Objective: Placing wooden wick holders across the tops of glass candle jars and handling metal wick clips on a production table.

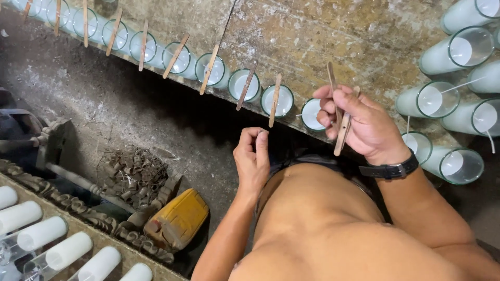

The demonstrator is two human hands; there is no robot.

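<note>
My right hand (364, 125) pinches a few thin wooden sticks (341, 127), at least two, between thumb and fingers, just beside the glass jar (312, 114) at the near end of the row along the table edge (364, 41). My left hand (252, 158) hangs lower, fingertips curled and pressed together; whether something tiny sits between them I cannot tell. That jar has no stick across it, and a white wick pokes out at its left. I count about nine sticks laid across jar mouths (211, 62) along the row, which runs off the top left corner. To the right stand some eight more jars (429, 99), several cut by the frame. Below lie a yellow jerrycan (179, 218), a heap of brown scraps (130, 174) and six white candles (67, 250) in a rack, partly cropped. My black wristwatch (390, 169) shows its strap only.
</note>
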